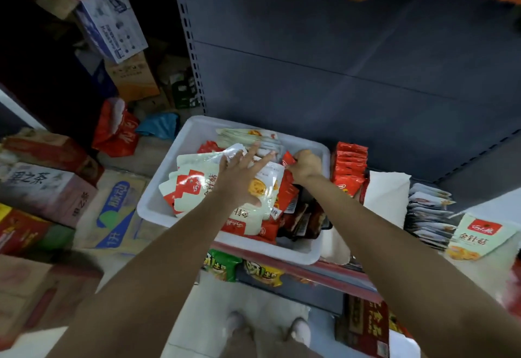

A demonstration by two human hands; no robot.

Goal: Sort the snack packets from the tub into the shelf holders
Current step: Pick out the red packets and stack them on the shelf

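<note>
A white plastic tub sits on the shelf edge, full of white-and-red, red and dark snack packets. My left hand lies flat with fingers spread over the white packets in the tub's middle. My right hand is at the tub's far right side and pinches a small red packet. Right of the tub, a holder carries a row of red packets. Further right stands a row of white packets with yellow print.
Grey shelf back panel rises behind the tub. Cardboard boxes and bags pile up on the floor at the left. A white divider stands between the two packet rows. Green and yellow packets hang on the shelf below.
</note>
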